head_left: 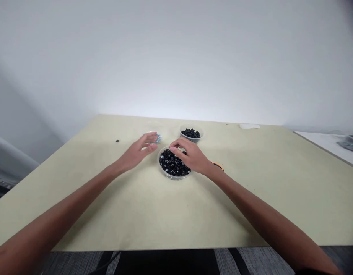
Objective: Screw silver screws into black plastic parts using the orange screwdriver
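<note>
Right hand over black parts, contact unclear

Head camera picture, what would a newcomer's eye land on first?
Probably the clear bowl of black pieces near the middle of the pale tabletop, with the right hand over it. To its left, the left hand partly hides small silvery bits. A bright orange edge peeks out beyond the right arm.

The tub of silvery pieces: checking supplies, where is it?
In the head view, the tub of silvery pieces is left of centre, partly behind the left hand, beyond and left of the nearer tub of black parts.
</note>
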`<state>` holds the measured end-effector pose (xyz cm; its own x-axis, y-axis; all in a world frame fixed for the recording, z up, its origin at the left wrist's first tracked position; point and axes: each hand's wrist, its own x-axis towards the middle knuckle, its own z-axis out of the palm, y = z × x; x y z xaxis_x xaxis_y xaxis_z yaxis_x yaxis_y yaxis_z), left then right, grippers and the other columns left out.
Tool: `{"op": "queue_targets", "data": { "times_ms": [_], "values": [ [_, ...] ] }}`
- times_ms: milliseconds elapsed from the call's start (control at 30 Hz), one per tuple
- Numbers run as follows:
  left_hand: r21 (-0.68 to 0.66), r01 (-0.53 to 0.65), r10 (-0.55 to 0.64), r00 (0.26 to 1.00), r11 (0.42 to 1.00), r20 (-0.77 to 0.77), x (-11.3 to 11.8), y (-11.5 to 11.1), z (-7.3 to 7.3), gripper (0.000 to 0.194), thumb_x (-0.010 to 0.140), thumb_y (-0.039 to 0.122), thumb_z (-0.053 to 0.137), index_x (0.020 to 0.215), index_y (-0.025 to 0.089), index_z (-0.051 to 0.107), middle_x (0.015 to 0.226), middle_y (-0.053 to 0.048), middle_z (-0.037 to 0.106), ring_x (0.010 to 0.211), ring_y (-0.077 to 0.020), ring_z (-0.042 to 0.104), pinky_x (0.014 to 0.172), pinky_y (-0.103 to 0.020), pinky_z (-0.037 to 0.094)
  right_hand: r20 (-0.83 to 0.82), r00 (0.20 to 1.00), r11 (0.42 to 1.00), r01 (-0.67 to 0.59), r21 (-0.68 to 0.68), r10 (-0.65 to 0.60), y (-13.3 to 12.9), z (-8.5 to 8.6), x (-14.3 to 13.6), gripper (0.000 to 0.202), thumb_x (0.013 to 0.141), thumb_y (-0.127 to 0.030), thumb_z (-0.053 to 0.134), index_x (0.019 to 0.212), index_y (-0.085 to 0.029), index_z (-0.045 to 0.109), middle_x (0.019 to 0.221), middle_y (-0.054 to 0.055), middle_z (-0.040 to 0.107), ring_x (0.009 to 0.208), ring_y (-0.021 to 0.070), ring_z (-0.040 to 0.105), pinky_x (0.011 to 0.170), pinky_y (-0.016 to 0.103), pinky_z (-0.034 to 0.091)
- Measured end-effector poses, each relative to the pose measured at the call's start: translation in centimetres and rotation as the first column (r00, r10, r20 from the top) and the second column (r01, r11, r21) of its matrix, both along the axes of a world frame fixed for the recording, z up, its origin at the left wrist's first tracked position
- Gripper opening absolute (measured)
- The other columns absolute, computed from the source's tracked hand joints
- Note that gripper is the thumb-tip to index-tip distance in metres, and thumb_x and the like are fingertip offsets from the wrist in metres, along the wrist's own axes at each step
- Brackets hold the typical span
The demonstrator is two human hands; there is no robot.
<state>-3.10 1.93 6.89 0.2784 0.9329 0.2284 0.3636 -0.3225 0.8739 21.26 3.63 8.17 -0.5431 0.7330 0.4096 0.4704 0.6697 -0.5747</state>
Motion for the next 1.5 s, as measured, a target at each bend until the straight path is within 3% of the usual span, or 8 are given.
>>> {"op": "queue_targets", "data": {
  "times_ms": [133, 267, 467, 667, 933, 1133, 1367, 1500],
  "values": [
    [0.117, -0.096, 0.108, 0.988, 0.988, -0.106, 0.5, -0.1, 2.1, 0.042, 0.092, 0.056, 0.054, 0.119, 0.024, 0.062, 0.123, -0.008, 0.065, 0.113, -0.0252, 0.06, 0.101, -0.041, 0.043, -0.007, 0.994, 0.991, 0.11, 0.073, -0.11, -0.5, -0.8, 0.8, 0.025, 0.1, -0.035, 0.043, 0.098, -0.016, 0.06, 0.099, 0.005, 0.061, 0.092, 0.0123, 0.057, 0.085, 0.026, 0.044],
    [0.222, 0.087, -0.019, 0.957, 0.971, -0.289, 2.1, -2.1, 0.6, 0.033, 0.092, 0.051, 0.057, 0.113, 0.027, 0.064, 0.125, -0.005, 0.06, 0.123, -0.0262, 0.05, 0.108, -0.043, 0.036, 0.144, 0.961, 0.965, 0.216, 0.15, -0.237, -2.2, -1.9, 2.6, 0.03, 0.098, -0.039, 0.044, 0.117, -0.019, 0.058, 0.117, 0.01, 0.056, 0.116, 0.0222, 0.05, 0.101, 0.038, 0.042],
    [-0.245, -0.229, 0.237, 0.971, 0.942, 0.002, 4.5, -4.1, -3.0, 0.05, 0.092, 0.052, 0.054, 0.131, 0.022, 0.046, 0.137, -0.012, 0.048, 0.114, -0.0241, 0.054, 0.09, -0.036, 0.046, 0.177, 0.897, 0.877, 0.436, -0.2, -0.406, -3.8, -2.9, 4.0, 0.051, 0.097, -0.057, 0.039, 0.131, -0.019, 0.046, 0.121, 0.013, 0.055, 0.092, 0.0184, 0.06, 0.081, 0.035, 0.049],
    [-0.55, -0.099, 0.313, 0.897, 0.83, 0.311, 5.4, -3.6, -3.1, 0.032, 0.088, 0.047, 0.06, 0.091, 0.019, 0.044, 0.069, 0.005, 0.043, 0.055, -0.0087, 0.041, 0.052, -0.023, 0.03, 0.008, 0.913, 0.681, 0.31, -0.664, -0.408, -2.2, -3.0, 3.5, 0.05, 0.093, -0.062, 0.044, 0.121, -0.021, 0.042, 0.063, -0.002, 0.052, 0.048, 0.0085, 0.046, 0.045, 0.019, 0.034],
    [-0.573, 0.135, 0.268, 0.782, 0.808, 0.562, 5.6, -5.6, 0.6, 0.036, 0.086, 0.035, 0.064, 0.074, 0.02, 0.033, 0.065, 0.007, 0.027, 0.05, -0.0049, 0.033, 0.045, -0.019, 0.027, -0.225, 0.842, 0.508, 0.065, -0.859, -0.49, -2.6, -2.1, 3.2, 0.022, 0.094, -0.038, 0.052, 0.093, -0.016, 0.049, 0.049, -0.007, 0.037, 0.036, 0.0037, 0.031, 0.035, 0.016, 0.02],
    [-0.559, 0.093, 0.28, 0.79, 0.824, 0.545, 5.8, -5.3, 0.6, 0.029, 0.089, 0.031, 0.057, 0.071, 0.019, 0.037, 0.063, 0.005, 0.035, 0.053, -0.0076, 0.044, 0.05, -0.021, 0.039, -0.368, 0.804, 0.593, -0.024, -0.805, -0.468, -3.1, 0.1, 3.3, 0.028, 0.089, -0.041, 0.061, 0.093, -0.016, 0.05, 0.057, -0.007, 0.033, 0.042, 0.0024, 0.034, 0.037, 0.015, 0.023],
    [-0.495, -0.005, 0.265, 0.849, 0.869, 0.457, 5.6, -5.1, -1.6, 0.029, 0.091, 0.035, 0.054, 0.072, 0.02, 0.038, 0.062, 0.005, 0.042, 0.051, -0.0102, 0.051, 0.054, -0.025, 0.045, -0.396, 0.807, 0.683, 0.013, -0.731, -0.439, -2.8, -2.1, 3.0, 0.033, 0.087, -0.048, 0.061, 0.105, -0.02, 0.054, 0.053, -0.008, 0.03, 0.041, 0.0053, 0.037, 0.037, 0.016, 0.026],
    [-0.473, -0.031, 0.281, 0.838, 0.881, 0.467, 6.0, -6.0, -0.6, 0.031, 0.092, 0.033, 0.053, 0.07, 0.02, 0.037, 0.059, 0.006, 0.039, 0.047, -0.0097, 0.05, 0.05, -0.025, 0.045, -0.351, 0.8, 0.573, -0.011, -0.82, -0.487, -2.7, -3.0, 2.8, 0.028, 0.086, -0.041, 0.062, 0.098, -0.017, 0.054, 0.054, -0.008, 0.031, 0.04, 0.004, 0.033, 0.036, 0.016, 0.024]
  ]
}}
